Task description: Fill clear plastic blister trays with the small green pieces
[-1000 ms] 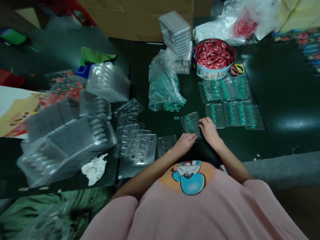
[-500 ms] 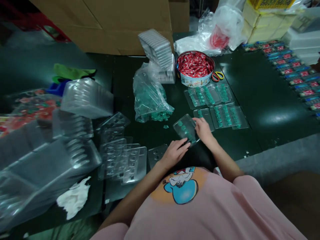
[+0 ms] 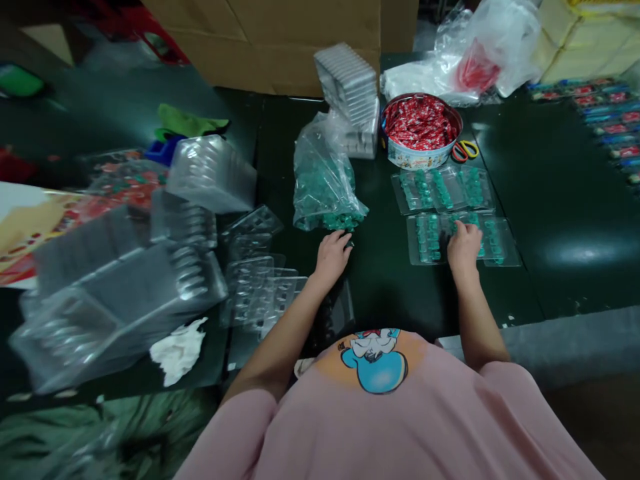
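Note:
My left hand (image 3: 333,257) is at the mouth of a clear bag (image 3: 325,173) of green plastic pieces. Its thumb and fingertips pinch around a small green plastic piece (image 3: 351,245) on the table. Over the near row of clear blister trays (image 3: 416,243), my right hand (image 3: 465,250) points down with bent fingers drawn together. The fingertips touch the green pieces in one tray; what they grip, if anything, is hidden. Green pieces fill columns in these trays and in the row of trays (image 3: 400,193) behind.
A round tin (image 3: 417,159) of red wrapped packets stands behind the trays, with scissors (image 3: 465,151) beside it. Empty clear trays (image 3: 253,287) and tray stacks (image 3: 213,177) lie left. A cardboard box (image 3: 300,47) stands at the back. Packed sets (image 3: 605,120) line the right.
The tray both hands held now lies in the near row, under or beside my right hand. My left hand has let go of it and moved forward to the bag's mouth. The view has shifted left.

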Motion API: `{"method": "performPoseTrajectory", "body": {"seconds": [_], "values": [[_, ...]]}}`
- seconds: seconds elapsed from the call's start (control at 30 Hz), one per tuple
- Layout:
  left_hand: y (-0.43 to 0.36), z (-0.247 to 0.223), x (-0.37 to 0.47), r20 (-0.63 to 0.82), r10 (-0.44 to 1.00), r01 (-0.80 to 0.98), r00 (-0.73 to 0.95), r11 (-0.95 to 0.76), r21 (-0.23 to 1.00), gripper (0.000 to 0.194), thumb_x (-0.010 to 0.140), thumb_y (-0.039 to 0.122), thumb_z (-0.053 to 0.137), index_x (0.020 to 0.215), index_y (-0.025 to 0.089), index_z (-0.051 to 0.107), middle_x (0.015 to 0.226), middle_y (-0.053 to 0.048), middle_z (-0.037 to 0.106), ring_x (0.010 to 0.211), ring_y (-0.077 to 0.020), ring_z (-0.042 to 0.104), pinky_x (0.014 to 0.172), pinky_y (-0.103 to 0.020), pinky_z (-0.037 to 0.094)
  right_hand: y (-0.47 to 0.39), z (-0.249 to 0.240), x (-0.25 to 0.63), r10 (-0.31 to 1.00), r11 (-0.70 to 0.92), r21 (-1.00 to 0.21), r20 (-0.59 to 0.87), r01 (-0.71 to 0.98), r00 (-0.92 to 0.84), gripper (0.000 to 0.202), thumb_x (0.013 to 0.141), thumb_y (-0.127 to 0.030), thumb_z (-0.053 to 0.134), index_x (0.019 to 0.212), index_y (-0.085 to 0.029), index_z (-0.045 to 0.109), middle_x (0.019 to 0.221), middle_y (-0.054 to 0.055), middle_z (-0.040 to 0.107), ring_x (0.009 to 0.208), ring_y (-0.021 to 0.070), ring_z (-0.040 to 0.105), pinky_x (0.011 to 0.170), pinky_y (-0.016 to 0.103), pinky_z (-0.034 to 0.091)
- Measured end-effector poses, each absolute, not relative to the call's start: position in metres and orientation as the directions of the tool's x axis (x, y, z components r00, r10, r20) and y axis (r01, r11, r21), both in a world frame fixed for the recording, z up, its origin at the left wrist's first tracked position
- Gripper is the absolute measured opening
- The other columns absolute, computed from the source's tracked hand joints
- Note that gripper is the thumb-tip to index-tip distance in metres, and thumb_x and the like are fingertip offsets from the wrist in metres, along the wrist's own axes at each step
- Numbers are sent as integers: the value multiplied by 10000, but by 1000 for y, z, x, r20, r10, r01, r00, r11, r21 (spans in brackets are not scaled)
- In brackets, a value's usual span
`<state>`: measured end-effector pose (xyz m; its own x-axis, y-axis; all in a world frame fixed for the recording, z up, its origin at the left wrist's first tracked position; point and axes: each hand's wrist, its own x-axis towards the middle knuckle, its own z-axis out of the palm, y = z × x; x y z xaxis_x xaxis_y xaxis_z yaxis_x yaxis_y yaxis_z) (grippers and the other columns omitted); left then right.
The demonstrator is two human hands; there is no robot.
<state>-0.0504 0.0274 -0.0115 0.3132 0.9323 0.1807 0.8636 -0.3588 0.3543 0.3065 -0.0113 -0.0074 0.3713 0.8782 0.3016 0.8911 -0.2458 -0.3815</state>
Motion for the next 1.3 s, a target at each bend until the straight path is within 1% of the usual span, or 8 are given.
{"method": "performPoseTrajectory", "body": {"seconds": [0.1, 0.2, 0.37, 0.47, 0.67, 0.8, 1.07, 1.3], "values": [[30, -16, -48, 127, 933, 862, 336, -359, 359, 306, 846, 188, 585, 1129, 172, 700, 1142, -128, 665, 1049, -273, 592, 949, -419, 483, -12, 9, 288, 887, -122, -414, 362, 902, 286, 373, 887, -199, 425, 1185, -146, 643, 1105, 186, 585, 1018, 299, 527, 905, 477, 438], [27, -14, -46, 98, 935, 862, 341, -353, 364, 275, 856, 174, 585, 1101, 166, 711, 1089, -122, 674, 1015, -258, 603, 931, -402, 493, -16, 22, 250, 924, 105, -541, 363, 834, 119, 359, 937, -223, 386, 1181, -163, 642, 1080, 149, 612, 1021, 259, 559, 924, 415, 463], [16, 7, -61, 120, 952, 848, 282, -305, 434, 380, 863, 192, 611, 1241, 158, 643, 1133, -117, 670, 1052, -235, 617, 936, -367, 500, -34, 17, 163, 941, 292, -777, 128, 558, -314, 286, 940, -215, 463, 1158, -206, 647, 1054, 89, 652, 951, 201, 618, 892, 352, 498], [5, 22, -84, 141, 972, 826, 189, -235, 513, 346, 871, 218, 612, 1210, 167, 660, 1124, -97, 679, 1003, -202, 639, 921, -340, 509, -45, 7, 117, 865, 301, -767, -31, 566, -501, 321, 914, -218, 547, 1225, -182, 616, 1109, 104, 627, 928, 196, 614, 878, 341, 498], [-25, 30, -112, 81, 992, 767, 93, -123, 630, 276, 861, 230, 619, 1117, 165, 703, 1040, -76, 705, 813, -153, 655, 816, -304, 538, -54, -1, 74, 834, 356, -554, -174, 752, -523, 180, 918, -226, 552, 1023, -167, 685, 1022, 128, 615, 966, 252, 573, 845, 352, 450], [-36, 24, -107, 61, 991, 743, 116, -128, 658, 263, 872, 229, 608, 1107, 167, 707, 1029, -77, 707, 807, -149, 661, 815, -302, 539, -44, -5, 88, 871, 338, -481, -165, 809, -462, 260, 946, -134, 424, 969, -178, 680, 948, 118, 620, 881, 226, 555, 778, 331, 416], [-5, 3, -77, 63, 990, 786, 130, -142, 602, 206, 881, 173, 565, 996, 182, 735, 1001, -66, 724, 959, -189, 668, 903, -320, 507, 12, -3, 134, 956, 219, -527, -54, 821, -290, 194, 924, -176, 509, 988, -170, 692, 957, 117, 610, 848, 229, 560, 736, 327, 404], [12, 3, -70, 61, 997, 765, 56, -82, 639, 203, 866, 185, 578, 979, 188, 747, 963, -65, 725, 905, -196, 666, 876, -319, 505, 41, 5, 109, 889, 394, -498, -6, 772, -457, 223, 878, -173, 610, 1090, -154, 676, 1050, 125, 628, 991, 250, 578, 836, 336, 441]]}}
